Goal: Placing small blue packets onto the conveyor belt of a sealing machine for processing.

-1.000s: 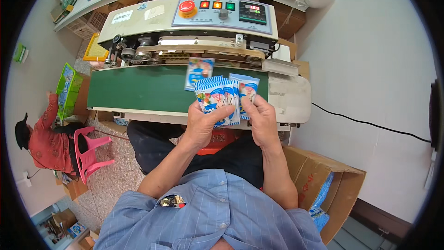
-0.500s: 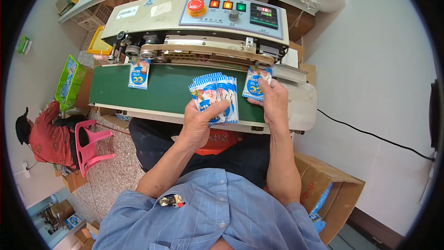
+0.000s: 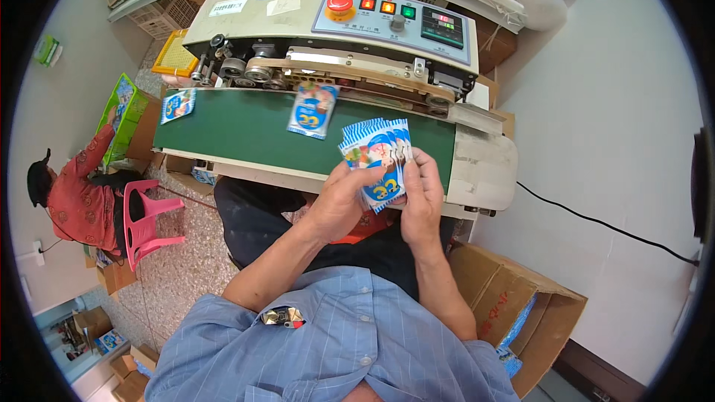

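Held above the near edge of the green conveyor belt (image 3: 238,128), my left hand (image 3: 337,205) is closed around a fanned stack of small blue-and-white packets (image 3: 366,150), its thumb across the front. At the stack's right edge, my right hand (image 3: 423,205) pinches a packet between thumb and fingers; most of its fingertips are behind the stack. One blue-and-white packet (image 3: 313,110) is on the belt with its top edge at the sealing machine (image 3: 257,26). Another packet (image 3: 179,106) lies tilted at the belt's left end.
A red knob (image 3: 339,4), lit buttons and a display sit on the machine's panel. Left of the belt are a green basket (image 3: 128,123) of packets, a pink chair (image 3: 145,216) and a person in red (image 3: 82,205). An open cardboard box (image 3: 514,290) stands at my right.
My right hand has let go of the packet at the belt's right end and returned to the stack. Packets on the belt have moved left. The seated person's arm now reaches to the green basket.
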Demonstrator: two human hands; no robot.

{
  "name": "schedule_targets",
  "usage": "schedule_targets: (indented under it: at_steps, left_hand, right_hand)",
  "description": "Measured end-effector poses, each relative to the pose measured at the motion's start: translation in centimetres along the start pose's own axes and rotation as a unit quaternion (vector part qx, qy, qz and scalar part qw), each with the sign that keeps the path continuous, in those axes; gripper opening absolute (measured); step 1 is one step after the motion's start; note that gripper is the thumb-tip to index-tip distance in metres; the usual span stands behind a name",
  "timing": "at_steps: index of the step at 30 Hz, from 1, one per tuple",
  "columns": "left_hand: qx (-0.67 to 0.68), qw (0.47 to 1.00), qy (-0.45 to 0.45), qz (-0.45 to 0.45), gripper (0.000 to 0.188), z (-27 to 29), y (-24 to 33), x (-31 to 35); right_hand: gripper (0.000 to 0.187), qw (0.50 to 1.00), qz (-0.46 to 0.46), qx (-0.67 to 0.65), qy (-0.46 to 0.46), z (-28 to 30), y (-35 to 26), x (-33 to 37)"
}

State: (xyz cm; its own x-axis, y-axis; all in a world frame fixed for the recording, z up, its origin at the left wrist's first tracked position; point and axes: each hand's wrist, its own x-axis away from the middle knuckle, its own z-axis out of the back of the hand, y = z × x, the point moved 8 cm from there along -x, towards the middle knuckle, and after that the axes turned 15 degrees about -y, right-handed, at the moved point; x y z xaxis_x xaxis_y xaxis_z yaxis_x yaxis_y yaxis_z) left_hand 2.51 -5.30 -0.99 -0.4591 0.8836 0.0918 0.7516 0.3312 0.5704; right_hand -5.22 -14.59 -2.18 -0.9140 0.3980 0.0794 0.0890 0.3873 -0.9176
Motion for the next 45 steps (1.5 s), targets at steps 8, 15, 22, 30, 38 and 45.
schedule_targets:
  at_steps: [8, 15, 22, 30, 38, 45]
  left_hand:
    - [-0.088, 0.995, 0.025, -0.025, 0.035, 1.6, 0.2, 0.9]
    - [-0.134, 0.991, -0.019, 0.019, 0.032, 1.1, 0.6, 1.7]
    - [-0.151, 0.987, -0.028, 0.048, 0.036, 1.6, -0.4, 1.3]
    - [-0.173, 0.983, -0.042, 0.055, 0.044, 1.4, -0.6, 1.7]
    - [-0.155, 0.981, -0.084, 0.088, 0.043, 0.7, -0.4, 2.0]
    - [-0.141, 0.978, -0.083, 0.131, 0.042, 0.2, -0.8, 2.5]
  right_hand:
    - [0.047, 0.995, 0.061, 0.073, 0.018, -2.2, 0.7, 1.2]
    - [0.039, 0.995, -0.033, -0.026, -0.096, -0.5, 0.2, 0.1]
    - [0.024, 0.993, 0.033, 0.106, -0.049, 0.8, -0.4, 0.2]
    - [0.021, 0.982, 0.042, 0.139, -0.119, -0.1, -0.8, 0.2]
    - [0.024, 0.985, -0.092, 0.036, -0.143, -0.5, 1.0, 0.5]
    - [0.029, 0.969, -0.133, -0.021, -0.207, -1.5, 2.3, 0.9]
